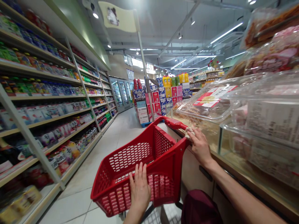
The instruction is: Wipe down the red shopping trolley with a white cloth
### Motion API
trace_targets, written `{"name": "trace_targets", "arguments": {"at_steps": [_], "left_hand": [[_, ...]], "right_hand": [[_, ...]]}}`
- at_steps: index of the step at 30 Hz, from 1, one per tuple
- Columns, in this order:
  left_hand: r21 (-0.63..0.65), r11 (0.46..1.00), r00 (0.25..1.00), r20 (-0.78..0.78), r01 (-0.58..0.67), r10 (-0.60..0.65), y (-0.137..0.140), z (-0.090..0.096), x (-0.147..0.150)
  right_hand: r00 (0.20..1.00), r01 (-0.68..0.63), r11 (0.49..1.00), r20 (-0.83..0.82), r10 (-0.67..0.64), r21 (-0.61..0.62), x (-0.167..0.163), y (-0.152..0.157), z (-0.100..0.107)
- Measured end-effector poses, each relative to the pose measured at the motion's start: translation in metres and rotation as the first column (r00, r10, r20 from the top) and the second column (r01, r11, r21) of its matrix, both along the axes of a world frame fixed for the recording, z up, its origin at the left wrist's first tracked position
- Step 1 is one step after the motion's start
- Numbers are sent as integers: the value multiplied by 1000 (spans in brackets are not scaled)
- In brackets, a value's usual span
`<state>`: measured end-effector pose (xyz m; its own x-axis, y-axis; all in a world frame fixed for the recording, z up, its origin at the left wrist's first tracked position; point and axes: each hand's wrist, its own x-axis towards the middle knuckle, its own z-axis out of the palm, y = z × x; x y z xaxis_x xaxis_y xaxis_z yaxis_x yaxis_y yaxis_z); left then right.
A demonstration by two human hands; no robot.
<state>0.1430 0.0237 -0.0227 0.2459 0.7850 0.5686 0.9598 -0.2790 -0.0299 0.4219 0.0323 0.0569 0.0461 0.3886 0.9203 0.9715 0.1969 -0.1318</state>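
A red plastic shopping cart [161,177] with slotted walls stands in front of me, its basket tilted in view. My left hand [140,188] lies on the basket's near rim with the fingers stretched out together, pointing inward. At the cart's red handle [174,123], my right hand [200,146] presses a crumpled whitish cloth [190,132] against the right end of the bar. Its fingers are bent over the cloth and hide part of it. A grey pole with a pale flag [119,17] rises behind the handle.
Drink shelves [53,93] line the left side. Clear plastic food boxes [207,99] are piled on a counter close to my right arm. Stacked cartons [153,104] stand ahead beside the tiled aisle [116,130], with glass-door fridges [120,91] farther back.
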Motion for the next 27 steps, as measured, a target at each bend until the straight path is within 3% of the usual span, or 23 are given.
{"name": "trace_targets", "arguments": {"at_steps": [3, 5, 9, 11, 16, 18, 22, 24, 27], "left_hand": [[-11, 1000, 1000, -9, 7, -7, -1, 2, 0], [-26, 1000, 1000, -18, 17, -17, -2, 3, -1], [-37, 999, 999, -30, 19, -20, -2, 5, -2], [-36, 999, 999, -33, 16, -17, -2, 5, -2], [-53, 998, 999, -42, 23, -26, -2, 6, -3], [-63, 998, 999, -44, 27, -30, -1, 6, -4], [-61, 998, 999, -34, 25, -27, -1, 6, -4], [-59, 998, 999, -29, 29, -31, -1, 6, -3], [-59, 998, 999, -27, 39, -41, -2, 6, -3]], "right_hand": [[953, -249, 967, 162, 256, -63, -15, -6, -13], [918, -326, 939, 201, 342, -108, -18, -8, -15], [989, -101, 994, -109, 104, 32, 5, -1, -6], [978, -53, 998, -197, 61, 42, 9, -1, -17], [952, -301, 946, 16, 305, -124, -27, -24, -74], [945, -321, 939, 19, 326, -122, -33, -29, -73], [963, -239, 971, -124, 238, 10, -28, -21, -49], [967, -237, 972, -100, 235, -4, -31, -21, -59], [945, -305, 939, 69, 318, -159, -45, -32, -98]]}}
